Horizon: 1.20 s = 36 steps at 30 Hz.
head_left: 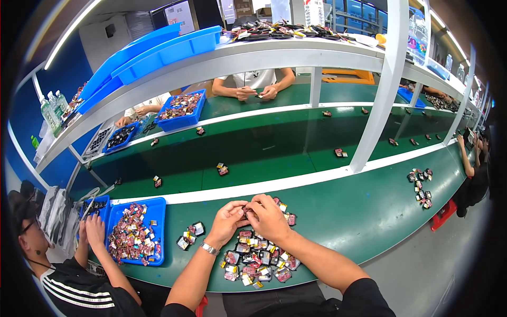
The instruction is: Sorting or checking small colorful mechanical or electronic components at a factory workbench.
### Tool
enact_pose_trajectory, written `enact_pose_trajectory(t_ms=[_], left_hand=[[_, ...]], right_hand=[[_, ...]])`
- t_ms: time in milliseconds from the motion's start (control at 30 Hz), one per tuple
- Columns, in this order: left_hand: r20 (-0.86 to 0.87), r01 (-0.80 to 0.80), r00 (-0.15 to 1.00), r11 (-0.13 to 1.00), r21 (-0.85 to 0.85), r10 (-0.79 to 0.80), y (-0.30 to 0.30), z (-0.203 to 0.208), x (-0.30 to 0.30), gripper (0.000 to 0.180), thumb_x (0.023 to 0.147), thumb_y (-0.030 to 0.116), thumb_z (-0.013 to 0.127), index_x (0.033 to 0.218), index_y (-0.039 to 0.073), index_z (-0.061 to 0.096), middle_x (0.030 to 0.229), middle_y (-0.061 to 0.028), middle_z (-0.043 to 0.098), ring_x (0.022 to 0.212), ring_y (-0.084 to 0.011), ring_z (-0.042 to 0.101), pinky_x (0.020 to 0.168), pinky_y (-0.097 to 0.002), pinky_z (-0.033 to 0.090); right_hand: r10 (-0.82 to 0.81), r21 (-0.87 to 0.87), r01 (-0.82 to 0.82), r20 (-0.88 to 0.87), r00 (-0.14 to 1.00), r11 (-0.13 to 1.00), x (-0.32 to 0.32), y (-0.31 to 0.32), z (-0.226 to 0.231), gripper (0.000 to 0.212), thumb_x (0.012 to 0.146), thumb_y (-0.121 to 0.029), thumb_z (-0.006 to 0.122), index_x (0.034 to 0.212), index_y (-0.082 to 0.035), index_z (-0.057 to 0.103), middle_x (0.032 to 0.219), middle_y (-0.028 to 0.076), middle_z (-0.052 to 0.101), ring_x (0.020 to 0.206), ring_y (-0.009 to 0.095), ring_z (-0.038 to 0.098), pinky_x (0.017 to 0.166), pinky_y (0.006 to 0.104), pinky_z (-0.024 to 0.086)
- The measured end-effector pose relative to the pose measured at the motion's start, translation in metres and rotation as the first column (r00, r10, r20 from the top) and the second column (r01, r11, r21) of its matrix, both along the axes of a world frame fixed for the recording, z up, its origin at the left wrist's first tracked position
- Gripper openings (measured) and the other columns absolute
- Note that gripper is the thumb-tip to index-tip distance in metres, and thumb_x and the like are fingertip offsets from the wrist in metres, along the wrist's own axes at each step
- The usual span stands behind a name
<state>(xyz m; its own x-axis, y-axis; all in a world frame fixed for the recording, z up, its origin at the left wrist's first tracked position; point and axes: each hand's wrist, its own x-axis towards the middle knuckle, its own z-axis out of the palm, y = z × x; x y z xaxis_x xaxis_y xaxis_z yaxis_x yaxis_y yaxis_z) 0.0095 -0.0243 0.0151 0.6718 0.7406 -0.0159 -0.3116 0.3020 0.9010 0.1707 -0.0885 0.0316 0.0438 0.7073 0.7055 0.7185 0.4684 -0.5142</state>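
My left hand, with a metal watch on the wrist, and my right hand meet over the green workbench. Their fingers close around a small electronic unit with a dark casing and a reddish part, mostly covered by the fingers. A pile of similar units, dark shells with red boards and white and yellow pieces, lies between my forearms. More of them sit just beyond my right hand. Left of my left wrist rests a small group of units, apart from the pile.
A blue tray full of red boards stands at left, beside a co-worker's hands. Beyond a white rail, spaced units lie on a green belt. A white post rises ahead right. Overhead, a shelf holds blue trays.
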Motion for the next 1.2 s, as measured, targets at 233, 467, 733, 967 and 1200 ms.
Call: enact_pose_trajectory(t_ms=[233, 467, 733, 967, 1200], left_hand=[[-0.090, -0.148, 0.984, 0.986, 0.078, 0.154, -0.003, -0.002, 0.002, 0.020, 0.096, 0.007, 0.055, 0.114, -0.001, 0.056, 0.106, -0.0086, 0.066, 0.093, -0.0146, 0.065, 0.078, -0.0287, 0.057], [-0.199, -0.180, 0.951, 0.945, 0.272, 0.238, -0.003, -0.008, 0.001, 0.017, 0.096, 0.007, 0.056, 0.112, 0.002, 0.058, 0.106, -0.0051, 0.066, 0.088, -0.0082, 0.062, 0.070, -0.0198, 0.051], [-0.139, -0.117, 0.977, 0.956, 0.271, 0.159, -0.001, -0.008, 0.005, 0.025, 0.092, -0.001, 0.058, 0.117, -0.001, 0.056, 0.111, -0.0073, 0.063, 0.098, -0.0110, 0.060, 0.080, -0.0241, 0.052], [-0.100, -0.156, 0.978, 0.963, 0.222, 0.182, -0.003, -0.007, 0.005, 0.035, 0.092, -0.001, 0.057, 0.126, -0.001, 0.049, 0.117, -0.0114, 0.062, 0.101, -0.0139, 0.061, 0.082, -0.0267, 0.053], [0.002, -0.376, 0.922, 0.892, 0.252, 0.388, 0.008, -0.011, 0.000, 0.028, 0.093, 0.002, 0.054, 0.120, -0.004, 0.050, 0.113, -0.0176, 0.063, 0.090, -0.0194, 0.066, 0.075, -0.0288, 0.055]], right_hand=[[0.047, -0.027, -0.050, -0.107, 0.993, 0.998, -0.004, 0.001, -0.001, 0.015, 0.077, -0.002, 0.068, 0.090, -0.001, 0.062, 0.094, 0.012, 0.058, 0.081, 0.026, 0.061, 0.069, 0.0347, 0.051], [0.063, -0.169, -0.133, -0.369, 0.927, 0.977, -0.006, 0.003, -0.006, 0.013, 0.081, -0.001, 0.067, 0.094, 0.000, 0.063, 0.087, 0.010, 0.059, 0.067, 0.017, 0.063, 0.061, 0.0289, 0.053], [0.072, -0.133, -0.123, -0.333, 0.940, 0.983, 0.001, 0.002, -0.005, 0.018, 0.079, 0.000, 0.068, 0.096, 0.001, 0.063, 0.090, 0.009, 0.060, 0.069, 0.016, 0.064, 0.061, 0.0269, 0.053], [0.140, -0.151, -0.198, -0.330, 0.934, 0.968, 0.006, 0.005, -0.005, 0.018, 0.081, -0.001, 0.067, 0.099, 0.001, 0.064, 0.093, 0.009, 0.060, 0.073, 0.016, 0.065, 0.064, 0.0266, 0.054], [-0.336, -0.327, 0.198, -0.449, 0.828, 0.924, 0.110, 0.096, -0.022, 0.013, 0.080, -0.006, 0.069, 0.091, 0.001, 0.066, 0.088, 0.014, 0.066, 0.072, 0.023, 0.069, 0.068, 0.0308, 0.055]])
